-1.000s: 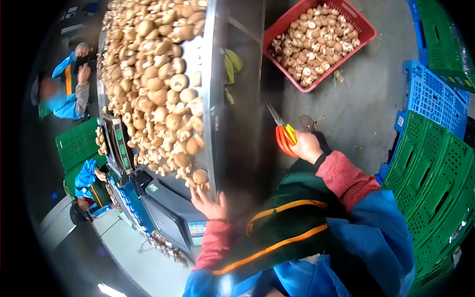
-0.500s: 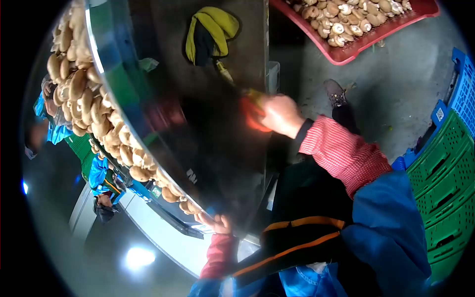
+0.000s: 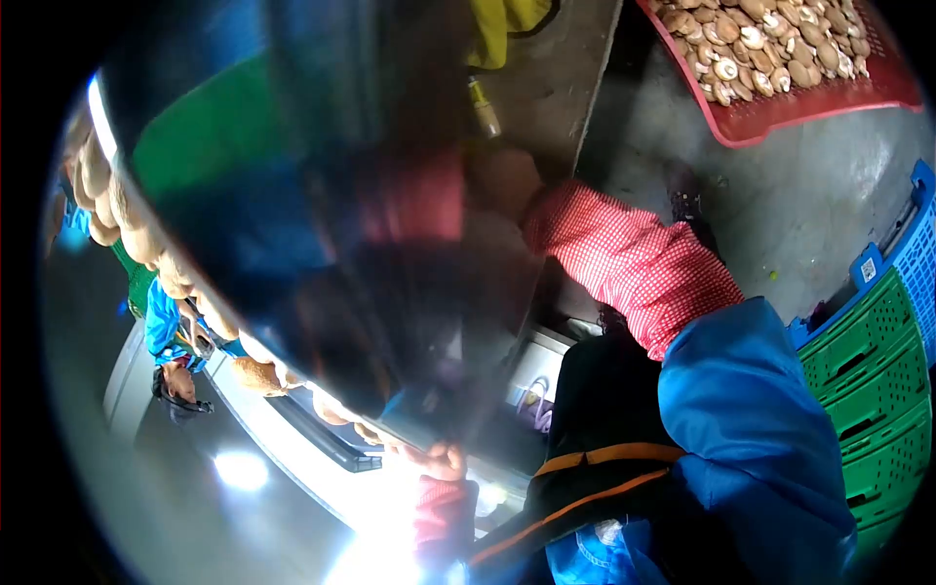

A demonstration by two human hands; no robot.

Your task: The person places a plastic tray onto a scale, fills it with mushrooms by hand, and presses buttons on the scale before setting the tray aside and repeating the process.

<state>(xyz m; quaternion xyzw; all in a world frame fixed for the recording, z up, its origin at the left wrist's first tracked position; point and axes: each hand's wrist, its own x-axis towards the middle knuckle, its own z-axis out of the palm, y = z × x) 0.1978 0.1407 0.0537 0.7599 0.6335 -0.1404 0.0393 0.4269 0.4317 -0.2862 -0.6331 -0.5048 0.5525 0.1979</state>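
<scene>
A shiny dark metal panel (image 3: 322,224), full of blurred reflections, fills the left and middle of the view. My left hand (image 3: 444,460) is closed on its lower rim, fingers curled over the edge. My right hand (image 3: 504,178) is a blur against the panel's right side, at the end of a red checked sleeve (image 3: 634,263). Its fingers are smeared, and whatever it may hold does not show. Brown mushrooms (image 3: 141,234) line the panel's far edge. Near the right hand, a small yellow object (image 3: 484,107) lies on a brownish surface beside a yellow cloth (image 3: 492,29).
A red crate (image 3: 760,125) full of mushrooms stands at the upper right. Stacked green crates (image 3: 877,390) and a blue crate (image 3: 912,263) line the right side. At the left, a person in blue (image 3: 166,331) is beyond the mushrooms. Bright glare covers the lower left.
The view has shifted, and the metal panel looks larger and nearer. The right hand has gone into blur by the panel; the orange-red thing in it no longer shows. The left hand stays at the rim.
</scene>
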